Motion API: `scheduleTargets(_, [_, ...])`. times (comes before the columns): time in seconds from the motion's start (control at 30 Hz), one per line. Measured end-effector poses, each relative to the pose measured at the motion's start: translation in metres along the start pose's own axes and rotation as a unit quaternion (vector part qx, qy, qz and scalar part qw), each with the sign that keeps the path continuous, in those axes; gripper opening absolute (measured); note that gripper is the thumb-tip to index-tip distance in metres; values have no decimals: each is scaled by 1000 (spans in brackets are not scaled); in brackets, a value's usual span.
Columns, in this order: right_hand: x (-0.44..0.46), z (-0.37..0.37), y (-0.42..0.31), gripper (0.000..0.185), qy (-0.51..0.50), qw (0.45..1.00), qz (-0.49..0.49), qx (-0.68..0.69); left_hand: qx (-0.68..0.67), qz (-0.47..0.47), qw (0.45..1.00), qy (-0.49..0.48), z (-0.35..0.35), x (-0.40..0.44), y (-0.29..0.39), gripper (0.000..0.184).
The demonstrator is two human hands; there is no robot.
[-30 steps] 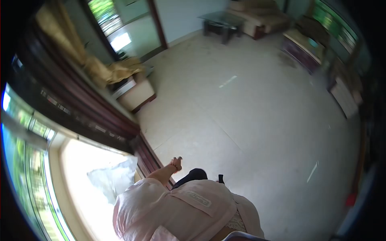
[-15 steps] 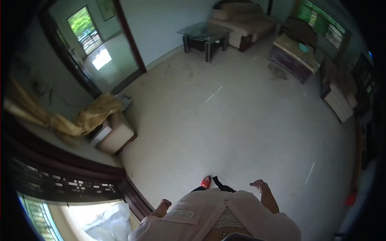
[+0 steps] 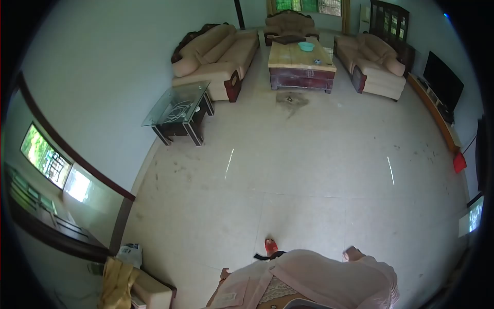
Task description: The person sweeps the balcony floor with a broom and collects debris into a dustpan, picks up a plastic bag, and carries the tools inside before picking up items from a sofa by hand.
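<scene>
My left hand (image 3: 225, 273) hangs low beside the pink shirt (image 3: 319, 273), mostly hidden by it, and touches nothing that I can see. On the other side, my right hand (image 3: 353, 253) shows past the shirt's edge, above the floor; its fingers are too small and blurred to read. A red shoe (image 3: 270, 246) stands on the pale floor between the two hands. Beside it, a dark strap (image 3: 263, 256) sticks out at the shirt's hem.
A glass table (image 3: 177, 105) and a long sofa (image 3: 216, 56) stand at the left. Farther off are a wooden table (image 3: 293, 54) with a teal bowl (image 3: 306, 47), an armchair (image 3: 290, 23) and another sofa (image 3: 373, 62). A television (image 3: 442, 80) is at the right; a yellow cloth (image 3: 117, 283) lies lower left.
The view has turned right, away from the window and doorway, toward the sofas and television. Both hands now sit low beside the shirt, and the right hand's fingers show less clearly than before.
</scene>
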State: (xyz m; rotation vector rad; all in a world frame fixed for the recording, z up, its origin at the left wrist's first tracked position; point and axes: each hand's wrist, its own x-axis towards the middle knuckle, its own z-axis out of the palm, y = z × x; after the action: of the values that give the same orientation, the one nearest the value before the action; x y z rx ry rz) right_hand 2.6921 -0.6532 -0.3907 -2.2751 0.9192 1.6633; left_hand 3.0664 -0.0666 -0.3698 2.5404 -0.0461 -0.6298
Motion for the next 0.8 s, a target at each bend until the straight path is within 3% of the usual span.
scheduleTargets(0.03, [33,-31,-12,16,94,988,-95,-81,20,-43,998,-50,-15,24,16,35])
scheduleTargets(0.1, [41,-164,-68,17,138,985,-76,-65,45,-97,989,-104,-45,80,50,34])
scheduleTargets(0.13, [48,-237,-106,25,50,967,-67,-241,49,-110,986,-114,-59,110,65,33])
scheduleTargets(0.17, [90,-288,-133,29,18,987,-25,-156,54,-121,984,-121,-73,140,78,32])
scheduleTargets(0.27, [83,-485,-226,53,60,996,52,42,63,-142,978,-139,-104,237,115,31])
scheduleTargets(0.3, [85,-539,-242,61,175,942,100,270,67,-144,976,-148,-111,274,131,30])
scheduleTargets(0.43, [148,-715,-277,73,181,956,53,225,115,-126,967,-189,-142,441,194,29])
scheduleTargets(0.5, [164,-770,-276,78,106,960,68,249,144,-99,962,-208,-170,542,238,29])
scheduleTargets(0.6, [151,-829,-260,76,-8,987,-5,163,236,-17,938,-253,-210,704,336,29])
scheduleTargets(0.63, [136,-845,-255,72,4,970,55,235,348,72,890,-287,-220,762,377,29])
scheduleTargets(0.7, [197,-845,-247,76,-73,958,129,247,558,249,728,-312,-233,878,476,30])
scheduleTargets(0.73, [176,-871,-241,67,-83,965,82,234,402,240,856,-219,-223,939,505,30])
scheduleTargets(0.77, [193,-875,-238,64,-97,948,126,275,353,216,893,-175,-220,993,551,29])
scheduleTargets(0.8, [211,-879,-234,73,-156,930,147,300,282,311,899,-126,-216,1044,586,29])
